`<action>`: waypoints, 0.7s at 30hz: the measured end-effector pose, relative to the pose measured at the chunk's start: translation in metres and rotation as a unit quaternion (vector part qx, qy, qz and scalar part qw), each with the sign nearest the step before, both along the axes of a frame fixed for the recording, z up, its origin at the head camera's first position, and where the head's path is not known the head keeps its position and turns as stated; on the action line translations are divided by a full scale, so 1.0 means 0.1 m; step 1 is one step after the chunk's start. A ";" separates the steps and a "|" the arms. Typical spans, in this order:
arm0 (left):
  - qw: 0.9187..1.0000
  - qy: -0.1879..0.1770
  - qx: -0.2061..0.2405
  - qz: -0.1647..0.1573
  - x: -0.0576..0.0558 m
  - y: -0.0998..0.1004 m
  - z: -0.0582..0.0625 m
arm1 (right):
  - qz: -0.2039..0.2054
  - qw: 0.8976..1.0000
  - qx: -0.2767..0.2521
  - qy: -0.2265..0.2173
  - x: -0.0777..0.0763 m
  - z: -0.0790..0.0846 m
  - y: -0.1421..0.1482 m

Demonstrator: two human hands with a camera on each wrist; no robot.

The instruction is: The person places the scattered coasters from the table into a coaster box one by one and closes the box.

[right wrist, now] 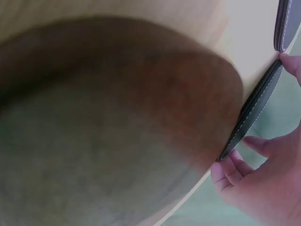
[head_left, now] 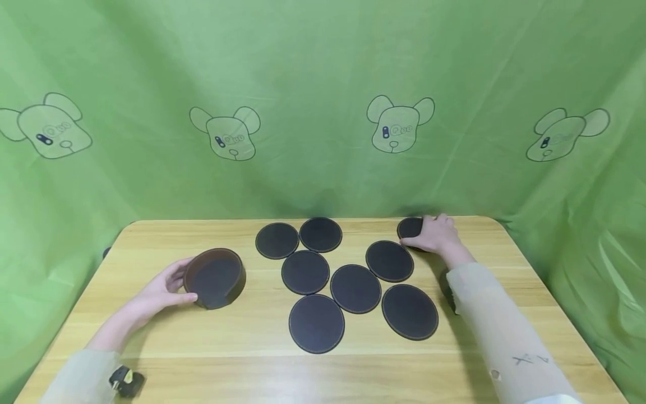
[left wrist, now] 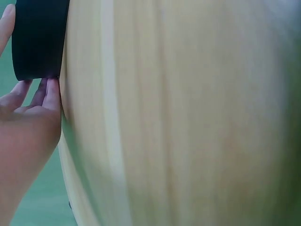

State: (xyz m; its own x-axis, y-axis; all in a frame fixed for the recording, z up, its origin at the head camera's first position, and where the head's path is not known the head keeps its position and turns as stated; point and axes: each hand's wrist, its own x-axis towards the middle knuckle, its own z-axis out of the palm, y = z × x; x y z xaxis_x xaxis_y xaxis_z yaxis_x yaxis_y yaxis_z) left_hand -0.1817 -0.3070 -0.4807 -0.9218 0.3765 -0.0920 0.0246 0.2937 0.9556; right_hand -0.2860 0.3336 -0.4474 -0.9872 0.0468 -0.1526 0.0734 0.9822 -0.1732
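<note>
Left hand (head_left: 169, 287): held a notched coaster holder (head_left: 239, 286) by its left side. Round coasters (head_left: 355, 289): lay right of the holder. Right hand (head_left: 438, 233): gripped a stitched coaster (head_left: 409, 226) by its edges, right of and beyond the holder.

Counter (head_left: 237, 359): open lane along near edge between left sleeve (head_left: 81, 379) and right sleeve (head_left: 515, 336). Second lane runs toward far edge between round holder (head_left: 217, 278) and flat coasters (head_left: 355, 289), narrowing at far-left coaster. Right hand (head_left: 438, 234) and sleeve block far-right approach. Green curtain (head_left: 323, 179) walls far edge and both sides.
</note>
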 end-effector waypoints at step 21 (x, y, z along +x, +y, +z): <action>1.000 0.004 0.012 0.001 0.01 0.02 0.03 | 0.011 1.000 -0.001 -0.016 -0.09 -0.06 0.11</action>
State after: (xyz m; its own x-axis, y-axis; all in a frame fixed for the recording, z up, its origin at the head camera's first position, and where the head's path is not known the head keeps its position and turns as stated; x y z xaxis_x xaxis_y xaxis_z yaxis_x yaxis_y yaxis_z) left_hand -0.1806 -0.3048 -0.4777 -0.9231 0.3769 -0.0760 0.0312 0.2706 0.9622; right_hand -0.2952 0.3442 -0.4535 -0.9827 0.0247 -0.1835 0.0569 0.9834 -0.1721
